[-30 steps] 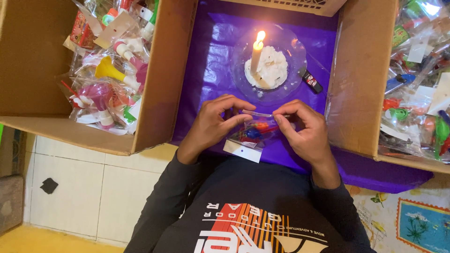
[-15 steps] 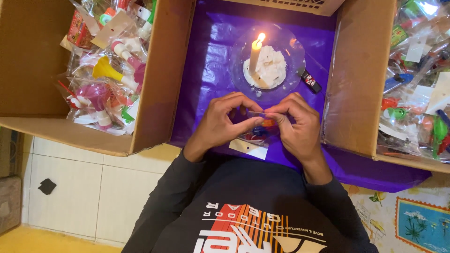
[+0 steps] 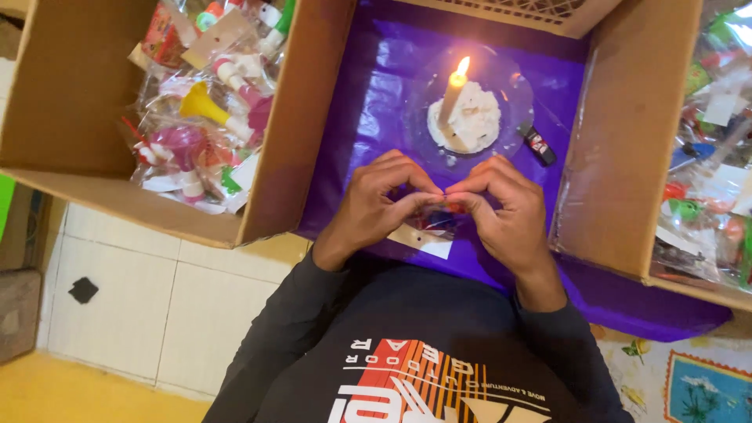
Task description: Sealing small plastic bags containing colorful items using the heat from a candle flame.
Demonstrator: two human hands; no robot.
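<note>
Small clear plastic packet (image 3: 435,222) of coloured bits, with a white card header (image 3: 423,240) at its near edge, is held between both hands over the purple sheet (image 3: 368,102). Judged very light, limp and crinkly; the film looks slick, so a pinch at the rim or on the stiffer card would likely be the surest hold. Contents are mostly hidden by the fingers; only red and blue specks are made out.

Left hand (image 3: 380,200) is curled, fingertips bent inward and pinched on the left part of the packet's top edge. Right hand (image 3: 507,207) is curled the same way and pinched on the right part. The fingertips of the two hands meet, touching, above the packet, which hangs just below and between them, nearer the body than the knuckles.

Just beyond the hands, a lit candle (image 3: 452,95) stands in a white mound of wax on a clear glass plate (image 3: 513,117); the flame is near, and thin film is judged easily harmed by heat. A small dark lighter (image 3: 539,146) lies at the plate's right. Cardboard boxes (image 3: 294,141) stand left and right, filled with similar toy packets (image 3: 196,125).
</note>
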